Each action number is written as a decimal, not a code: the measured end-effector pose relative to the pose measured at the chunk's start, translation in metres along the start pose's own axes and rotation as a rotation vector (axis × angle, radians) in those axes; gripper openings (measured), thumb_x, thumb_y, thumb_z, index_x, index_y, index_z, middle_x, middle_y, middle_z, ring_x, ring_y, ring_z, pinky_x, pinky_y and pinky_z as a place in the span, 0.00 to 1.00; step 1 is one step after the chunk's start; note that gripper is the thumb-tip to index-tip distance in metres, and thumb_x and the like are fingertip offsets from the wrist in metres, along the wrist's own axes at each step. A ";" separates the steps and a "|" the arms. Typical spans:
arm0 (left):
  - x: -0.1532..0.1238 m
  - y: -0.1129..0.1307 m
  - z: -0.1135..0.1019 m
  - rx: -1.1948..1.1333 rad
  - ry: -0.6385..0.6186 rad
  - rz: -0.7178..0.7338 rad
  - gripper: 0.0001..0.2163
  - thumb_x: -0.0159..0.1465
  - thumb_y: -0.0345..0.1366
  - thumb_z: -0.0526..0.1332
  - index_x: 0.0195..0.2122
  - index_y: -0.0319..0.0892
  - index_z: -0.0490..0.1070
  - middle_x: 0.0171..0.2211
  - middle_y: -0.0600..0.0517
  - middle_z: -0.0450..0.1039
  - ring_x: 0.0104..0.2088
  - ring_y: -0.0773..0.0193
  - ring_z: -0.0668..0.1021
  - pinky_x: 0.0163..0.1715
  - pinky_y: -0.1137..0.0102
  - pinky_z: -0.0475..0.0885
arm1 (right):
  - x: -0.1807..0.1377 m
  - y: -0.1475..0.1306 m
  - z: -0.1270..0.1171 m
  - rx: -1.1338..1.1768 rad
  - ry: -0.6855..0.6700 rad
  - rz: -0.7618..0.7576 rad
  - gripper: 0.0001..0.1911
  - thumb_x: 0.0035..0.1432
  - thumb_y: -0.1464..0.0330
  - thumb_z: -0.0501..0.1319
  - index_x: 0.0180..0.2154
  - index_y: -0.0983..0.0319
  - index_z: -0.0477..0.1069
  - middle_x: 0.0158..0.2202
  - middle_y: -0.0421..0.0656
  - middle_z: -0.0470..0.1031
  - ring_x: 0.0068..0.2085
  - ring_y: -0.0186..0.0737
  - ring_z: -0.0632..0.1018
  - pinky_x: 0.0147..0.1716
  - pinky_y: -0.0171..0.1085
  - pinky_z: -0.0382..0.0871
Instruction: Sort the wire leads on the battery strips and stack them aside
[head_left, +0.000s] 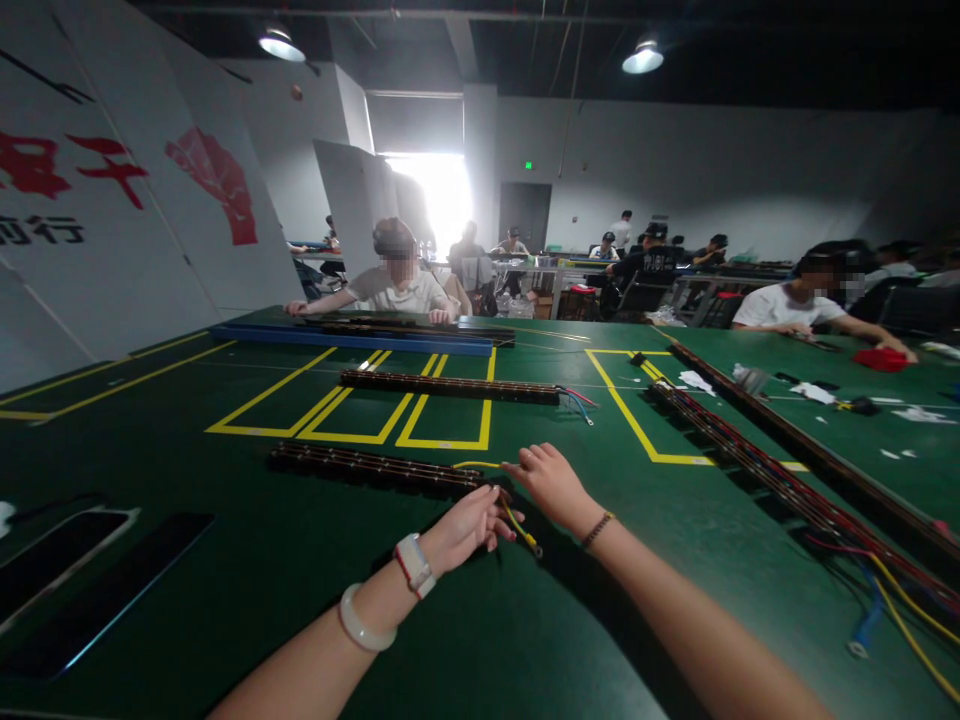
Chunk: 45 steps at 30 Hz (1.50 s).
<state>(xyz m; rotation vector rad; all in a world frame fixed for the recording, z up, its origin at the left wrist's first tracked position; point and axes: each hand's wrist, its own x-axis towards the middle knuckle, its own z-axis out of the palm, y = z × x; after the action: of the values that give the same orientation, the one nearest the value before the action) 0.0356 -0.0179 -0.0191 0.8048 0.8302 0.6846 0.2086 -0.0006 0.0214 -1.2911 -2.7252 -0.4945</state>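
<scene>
A long dark bar (375, 466) with thin metal strips along it lies in front of me, its right end at my hands. My left hand (466, 525) is closed at that end, fingers curled round a yellow-green wire (516, 520) whose ring terminal (535, 549) points down toward the table. My right hand (551, 487) is bent at the wrist, just right of the left. Its fingertips are pinched at a yellow wire (476, 463) that arcs from the bar. Whether both are one wire, I cannot tell.
Beyond lies a second bar (450, 387) with red and blue leads. Yellow tape (442, 444) marks the green table (300, 600). A wired bundle (757, 470) is at right, two phone-like slabs (112, 590) at left. Co-workers (397, 280) sit opposite and at right.
</scene>
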 end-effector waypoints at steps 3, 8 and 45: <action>-0.002 0.001 0.001 0.031 0.026 0.018 0.11 0.66 0.43 0.55 0.39 0.39 0.62 0.30 0.50 0.74 0.23 0.71 0.76 0.15 0.79 0.57 | 0.002 0.002 0.020 0.012 -0.026 -0.016 0.17 0.62 0.72 0.54 0.52 0.60 0.69 0.40 0.49 0.71 0.42 0.44 0.70 0.41 0.40 0.60; -0.004 0.003 0.003 0.064 0.064 0.016 0.13 0.65 0.44 0.55 0.38 0.37 0.66 0.28 0.52 0.71 0.23 0.72 0.74 0.17 0.78 0.56 | 0.007 -0.002 0.043 0.075 -0.029 -0.019 0.17 0.61 0.72 0.56 0.52 0.59 0.69 0.40 0.48 0.71 0.42 0.44 0.70 0.42 0.40 0.62; -0.013 0.007 0.007 0.970 0.195 0.453 0.21 0.63 0.48 0.54 0.17 0.41 0.66 0.14 0.55 0.63 0.17 0.68 0.66 0.23 0.73 0.58 | 0.002 -0.013 0.058 0.673 0.087 0.191 0.25 0.55 0.65 0.61 0.55 0.63 0.66 0.51 0.50 0.69 0.52 0.44 0.67 0.54 0.43 0.56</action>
<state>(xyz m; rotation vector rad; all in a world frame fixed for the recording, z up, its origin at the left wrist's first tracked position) 0.0338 -0.0269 -0.0058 1.8618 1.1866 0.7539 0.2010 0.0121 -0.0358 -1.2595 -2.3307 0.3516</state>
